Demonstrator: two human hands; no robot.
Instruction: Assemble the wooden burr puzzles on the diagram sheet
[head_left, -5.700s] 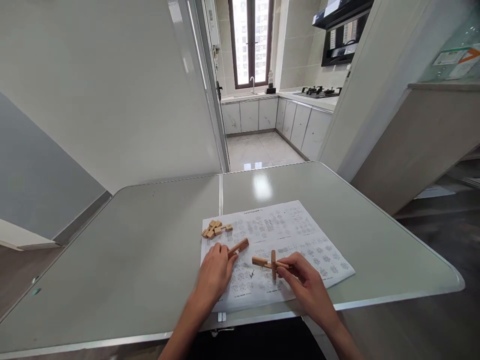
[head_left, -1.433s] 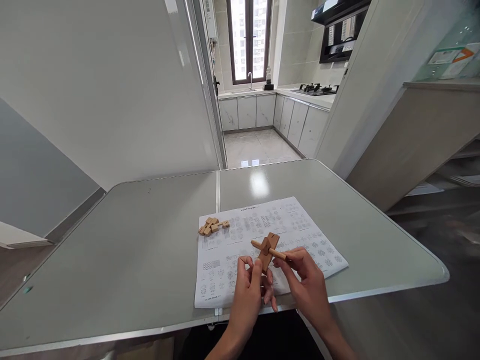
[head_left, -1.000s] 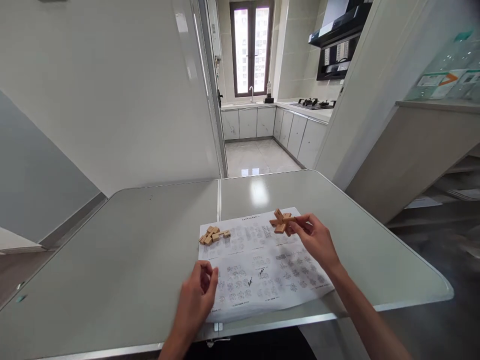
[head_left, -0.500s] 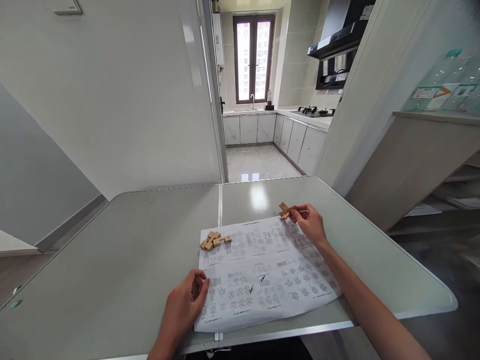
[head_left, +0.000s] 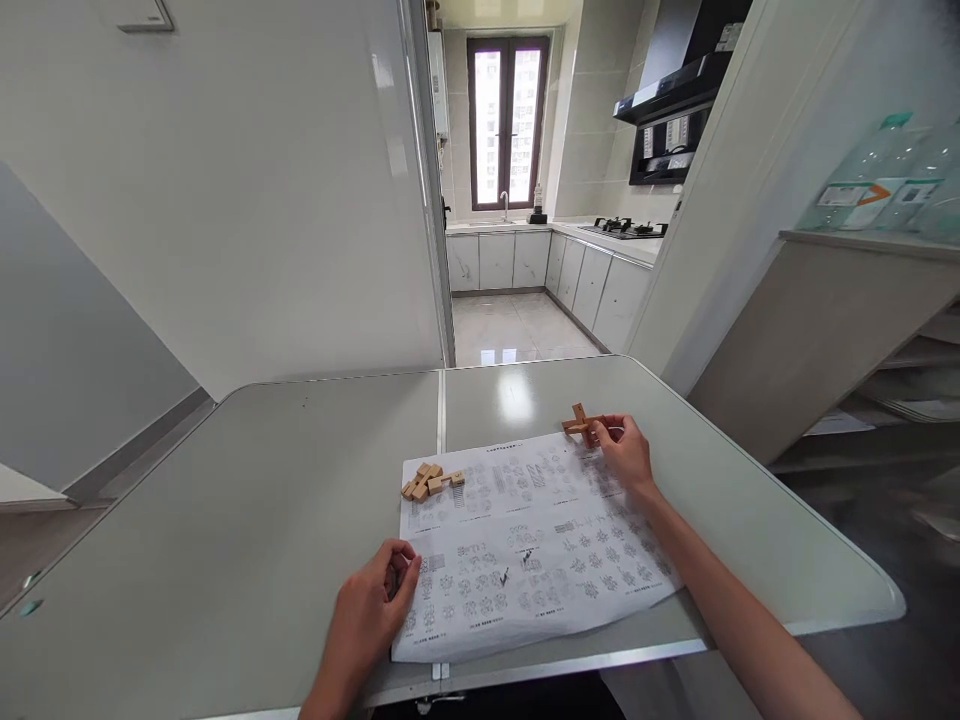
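My right hand [head_left: 626, 450] pinches a wooden burr puzzle piece assembly [head_left: 579, 424], notched sticks joined in a cross shape, just over the far right edge of a printed instruction sheet [head_left: 517, 610]. The fingers cover its right end. My left hand [head_left: 375, 595] rests at the sheet's left edge, fingers curled and the thumb and index tips closed on the paper's margin. Several loose notched wooden pieces [head_left: 424, 482] lie heaped on the sheet's far left corner. Rows of small puzzle diagrams and two dark check marks show on the paper.
The grey-green table [head_left: 225, 540] has a seam [head_left: 441, 410] down its middle. Past its far edge are a white wall and a doorway to a kitchen. Plastic bottles [head_left: 862, 185] stand on a shelf at the right.
The wooden cross has turned in my right hand, so one stick now points more upright. My left hand, the sheet and the loose pieces stay in place; the view shifts slightly.
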